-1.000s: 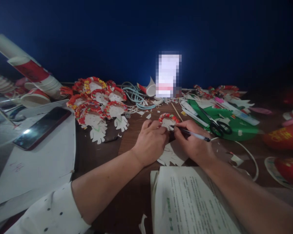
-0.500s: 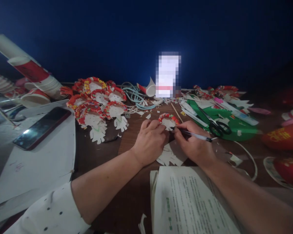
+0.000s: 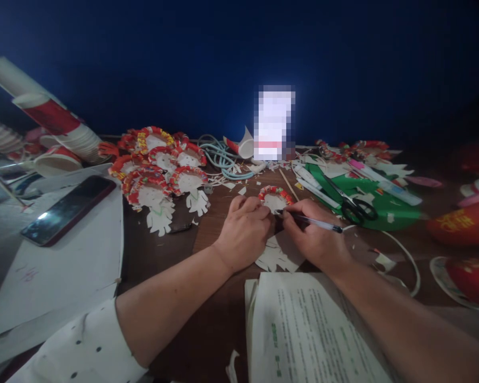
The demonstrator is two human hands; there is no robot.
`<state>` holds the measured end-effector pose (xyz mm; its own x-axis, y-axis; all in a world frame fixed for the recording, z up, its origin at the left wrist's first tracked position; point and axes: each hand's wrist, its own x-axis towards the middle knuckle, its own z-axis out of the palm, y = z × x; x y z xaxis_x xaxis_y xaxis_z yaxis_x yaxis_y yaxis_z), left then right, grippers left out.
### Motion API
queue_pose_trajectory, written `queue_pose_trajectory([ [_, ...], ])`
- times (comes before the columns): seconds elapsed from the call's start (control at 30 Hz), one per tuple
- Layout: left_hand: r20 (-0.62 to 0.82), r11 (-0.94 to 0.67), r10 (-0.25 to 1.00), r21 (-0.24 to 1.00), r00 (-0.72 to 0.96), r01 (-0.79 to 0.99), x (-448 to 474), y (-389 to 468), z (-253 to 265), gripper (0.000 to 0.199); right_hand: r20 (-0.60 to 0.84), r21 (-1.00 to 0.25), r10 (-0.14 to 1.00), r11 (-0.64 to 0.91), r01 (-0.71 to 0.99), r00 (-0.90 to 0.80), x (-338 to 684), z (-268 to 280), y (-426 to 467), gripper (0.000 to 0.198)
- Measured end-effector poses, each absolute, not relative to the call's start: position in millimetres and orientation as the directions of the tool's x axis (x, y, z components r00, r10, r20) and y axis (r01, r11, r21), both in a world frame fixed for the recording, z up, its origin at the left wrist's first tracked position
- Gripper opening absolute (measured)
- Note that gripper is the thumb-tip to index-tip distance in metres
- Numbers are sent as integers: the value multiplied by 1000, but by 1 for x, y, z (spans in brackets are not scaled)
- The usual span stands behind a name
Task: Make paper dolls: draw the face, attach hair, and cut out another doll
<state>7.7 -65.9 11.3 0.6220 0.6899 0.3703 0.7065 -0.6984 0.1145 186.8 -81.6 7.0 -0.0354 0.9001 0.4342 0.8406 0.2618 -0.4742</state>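
A white paper doll [image 3: 274, 201] with a red, patterned head rim lies on the brown table, its body spreading out below my hands. My left hand [image 3: 245, 231] rests on the doll and pins it down beside the face. My right hand [image 3: 313, 239] grips a pen [image 3: 315, 222] whose tip touches the doll's face just under the red rim. The two hands almost touch each other.
A heap of similar paper dolls [image 3: 159, 170] lies at the back left. A phone [image 3: 69, 208] rests on white sheets at left. Scissors [image 3: 353, 205] lie on green paper [image 3: 399, 210] at right. A printed sheet [image 3: 303, 330] lies near me. Stacked paper cups [image 3: 59, 125] and blue cords [image 3: 223, 154] are behind.
My right hand and the pen have shifted slightly left over the doll's face. My left hand stays on the doll.
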Motion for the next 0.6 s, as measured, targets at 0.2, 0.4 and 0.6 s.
queue_pose_trajectory([
  [0.2,387,-703,682,109,621,703,7,-66,10,21,450,-453,892,273,849,-46,187,6,-81,16],
  [0.4,380,-697,687,103,619,710,8,-66,9,21,427,-460,903,258,850,-43,187,5,-81,15],
  [0.6,379,-695,688,99,619,712,8,-66,9,21,435,-446,899,268,854,-55,187,5,-80,16],
])
